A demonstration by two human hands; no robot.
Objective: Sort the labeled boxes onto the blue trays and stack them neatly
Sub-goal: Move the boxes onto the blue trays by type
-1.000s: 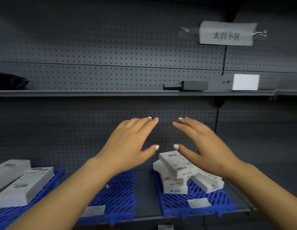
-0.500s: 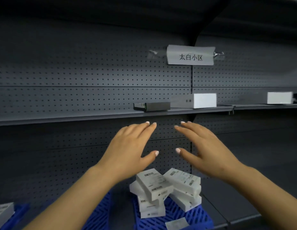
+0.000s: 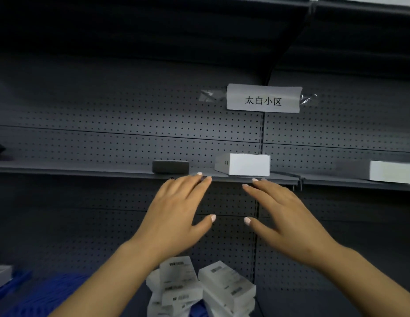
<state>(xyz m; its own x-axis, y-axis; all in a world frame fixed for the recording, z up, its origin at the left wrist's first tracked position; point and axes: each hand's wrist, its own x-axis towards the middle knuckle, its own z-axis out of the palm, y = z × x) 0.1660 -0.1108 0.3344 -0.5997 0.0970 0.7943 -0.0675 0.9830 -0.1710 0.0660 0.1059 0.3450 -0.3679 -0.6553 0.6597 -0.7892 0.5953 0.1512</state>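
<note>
Fingers are held straight and close together, thumbs spread wide, as the left hand (image 3: 176, 211) and the right hand (image 3: 284, 213) are raised palm-forward with nothing gripped in either. The fingertips of both are seen level with the front edge of the grey metal shelf (image 3: 85, 170); whether that edge is touched cannot be told. A gap is left between the two thumbs, which point at each other.

Just above the fingertips, a white rectangular cardboard box (image 3: 247, 164) is set on the shelf, turned at a slight angle, with a dark grey flat box (image 3: 170, 167) near it to the left. A second white box (image 3: 392, 174) is seen well apart on the right-hand section of the shelf, partly cut off by the frame edge.

Below the wrists, an untidy heap of white labelled boxes (image 3: 210, 291) printed with barcodes is piled on a blue slatted plastic tray (image 3: 197, 311), of which only a sliver is visible. Another blue slatted tray (image 3: 46, 294) is blurred at lower left, with part of another white box (image 3: 1, 274) at the frame edge beside it.

Behind everything, a grey perforated back panel (image 3: 107, 110) is fitted, and a white paper sign with black characters (image 3: 263, 99) is taped to it above the angled white box.
</note>
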